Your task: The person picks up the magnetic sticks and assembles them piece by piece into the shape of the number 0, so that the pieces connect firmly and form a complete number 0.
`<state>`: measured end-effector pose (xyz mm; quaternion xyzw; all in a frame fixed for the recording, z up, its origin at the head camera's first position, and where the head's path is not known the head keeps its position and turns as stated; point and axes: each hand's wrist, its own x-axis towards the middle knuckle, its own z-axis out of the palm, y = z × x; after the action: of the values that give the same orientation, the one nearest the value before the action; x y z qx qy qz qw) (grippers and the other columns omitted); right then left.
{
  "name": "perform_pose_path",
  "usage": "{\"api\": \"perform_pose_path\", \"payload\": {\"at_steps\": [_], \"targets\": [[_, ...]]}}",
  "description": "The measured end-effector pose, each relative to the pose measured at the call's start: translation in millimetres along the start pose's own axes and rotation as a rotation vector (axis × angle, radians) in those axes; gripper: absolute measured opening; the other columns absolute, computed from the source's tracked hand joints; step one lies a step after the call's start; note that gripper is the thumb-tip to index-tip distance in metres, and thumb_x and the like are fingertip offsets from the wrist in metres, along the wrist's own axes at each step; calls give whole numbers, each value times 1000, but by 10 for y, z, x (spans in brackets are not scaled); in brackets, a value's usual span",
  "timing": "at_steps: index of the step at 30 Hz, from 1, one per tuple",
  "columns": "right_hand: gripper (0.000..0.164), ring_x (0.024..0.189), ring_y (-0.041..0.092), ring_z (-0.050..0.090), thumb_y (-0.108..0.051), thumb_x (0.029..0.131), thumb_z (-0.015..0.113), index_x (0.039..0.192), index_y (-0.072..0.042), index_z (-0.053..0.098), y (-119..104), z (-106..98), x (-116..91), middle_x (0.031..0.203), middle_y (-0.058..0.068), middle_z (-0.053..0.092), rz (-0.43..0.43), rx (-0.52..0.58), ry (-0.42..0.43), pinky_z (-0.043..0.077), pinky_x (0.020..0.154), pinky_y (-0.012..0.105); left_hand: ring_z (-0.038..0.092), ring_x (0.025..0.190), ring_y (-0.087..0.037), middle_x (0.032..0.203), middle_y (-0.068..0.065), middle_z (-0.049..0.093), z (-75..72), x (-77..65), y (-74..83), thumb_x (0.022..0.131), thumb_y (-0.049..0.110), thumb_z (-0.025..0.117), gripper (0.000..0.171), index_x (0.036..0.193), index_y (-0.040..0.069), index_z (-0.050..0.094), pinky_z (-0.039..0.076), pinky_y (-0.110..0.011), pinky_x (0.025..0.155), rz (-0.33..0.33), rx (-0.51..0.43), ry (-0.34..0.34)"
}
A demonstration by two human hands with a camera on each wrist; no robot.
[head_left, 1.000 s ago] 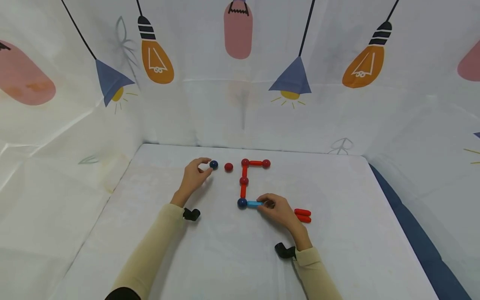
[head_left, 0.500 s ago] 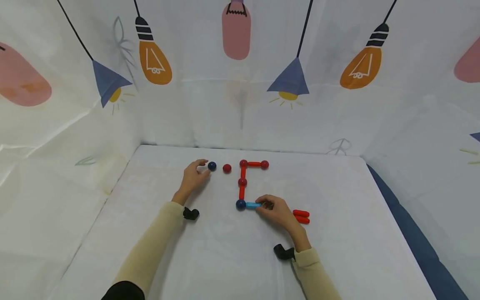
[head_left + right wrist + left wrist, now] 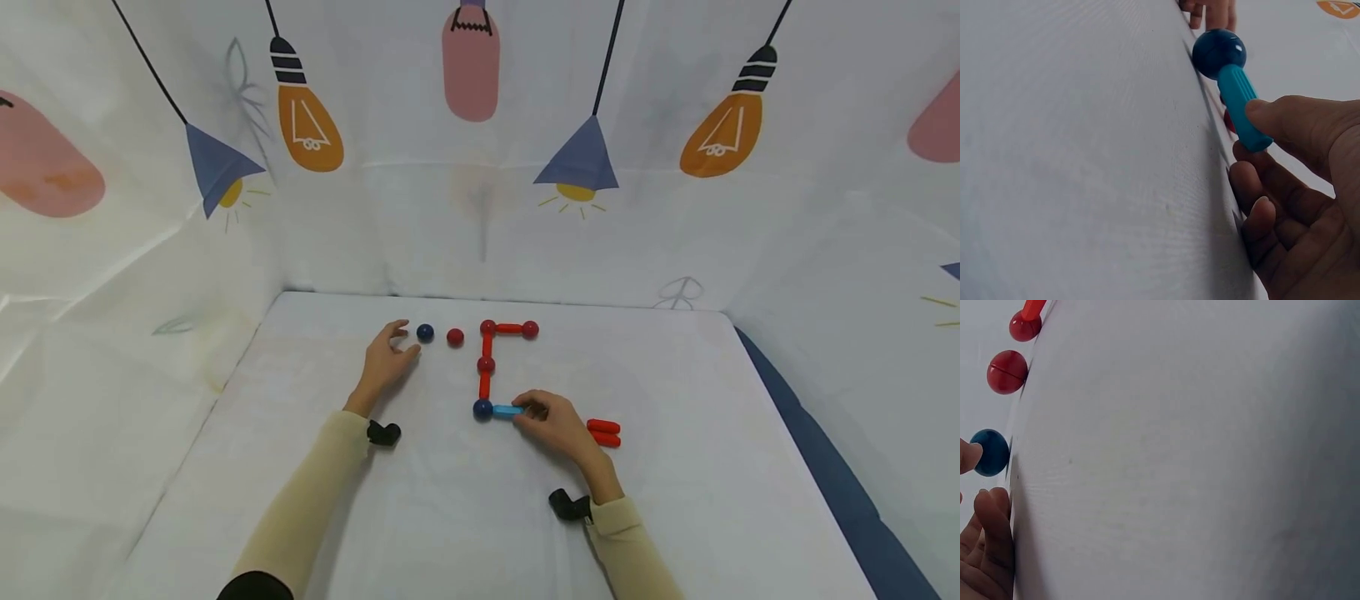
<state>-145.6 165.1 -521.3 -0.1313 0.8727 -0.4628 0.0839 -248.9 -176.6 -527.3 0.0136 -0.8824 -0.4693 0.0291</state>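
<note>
1. Light-blue rod point(image 3: 508, 411) is sitting near the middle of the white table point(image 3: 450, 517), its left end meeting the dark-blue ball point(image 3: 483, 409) at the near end of the red chain point(image 3: 484, 385). Whether the rod itself is touching the tabletop, I cannot tell.

2. It is probably weighing little and behaving like stiff plastic: unlikely to bend, not very fragile, perhaps a touch slippery where smooth. Its ridges are likely giving the skin some purchase.

3. Its free end is offering the best hold, away from the joint; the right hand point(image 3: 555, 423) is pinching it there between thumb and fingertip, the other fingers curling beneath.

4. In looks, the rod is showing a bright, even blue, with fine grooves running lengthwise in the right wrist view. The ball at its tip is looking darker, round and glossy.

5. The left hand point(image 3: 384, 360) is holding nothing; its thumb and fingers are spreading apart beside the loose blue ball point(image 3: 425, 333). Contact there is staying unclear. Just right of that ball, the loose red ball point(image 3: 455, 337) is resting. Beyond the right hand, two red rods point(image 3: 603, 427) are lying side by side.
</note>
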Motion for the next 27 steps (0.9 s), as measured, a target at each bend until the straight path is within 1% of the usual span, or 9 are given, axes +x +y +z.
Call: {"api": "perform_pose_path", "payload": {"at_steps": [3,6,10,14,17,21,25,27], "targets": [[22,86,15,60,-15,92,76,114,-15,73,3,13,4,96,-2,69,6,5,2,52,77,24,64,90,-28,138,-19,62,-12,-14,-5,94,22,71,60,149,10,50,50,-34,82,10,-10,-2],[22,86,14,59,-15,92,77,114,-16,73,6,21,-4,94,-3,68,19,4,3,52,77,23,64,89,-26,138,-18,63,-17,-25,-11,94,23,72,60,149,12,50,50,-30,80,7,-5,-17],[23,85,14,60,-14,92,77,114,-15,73,0,18,-2,95,-3,68,7,4,15,52,77,23,65,87,-25,137,-17,63,-17,-40,-6,95,22,72,60,150,12,49,51,-27,71,30,-30,-18],[23,86,14,61,-12,91,77,114,-14,73,-8,4,10,98,-2,70,-8,2,19,53,77,24,65,84,-24,137,-17,62,-20,-87,17,96,22,72,61,151,12,48,54,-27,61,39,-77,-33],[23,86,13,61,-12,91,77,114,-14,73,-2,1,16,99,-2,70,-4,-2,17,52,78,23,64,81,-21,138,-16,62,-21,-132,36,95,23,73,62,151,13,47,54,-26,60,31,-91,-51],[22,85,13,60,-12,91,77,113,-13,73,1,7,12,96,-2,69,-9,-9,23,52,77,23,63,79,-17,138,-17,62,-24,-177,52,96,23,73,62,152,13,47,53,-25,61,38,-98,-58],[22,84,13,60,-11,91,78,112,-14,74,-16,12,-2,94,-3,69,-3,-7,29,53,76,24,63,78,-16,136,-17,63,-41,-226,75,96,23,73,61,151,14,48,54,-26,60,56,-117,-56],[22,85,13,60,-12,91,77,113,-14,73,-17,17,2,95,-3,69,0,-5,24,53,77,23,63,77,-17,135,-16,64,-52,-250,88,95,22,73,61,151,14,49,54,-26,58,61,-132,-43]]}}
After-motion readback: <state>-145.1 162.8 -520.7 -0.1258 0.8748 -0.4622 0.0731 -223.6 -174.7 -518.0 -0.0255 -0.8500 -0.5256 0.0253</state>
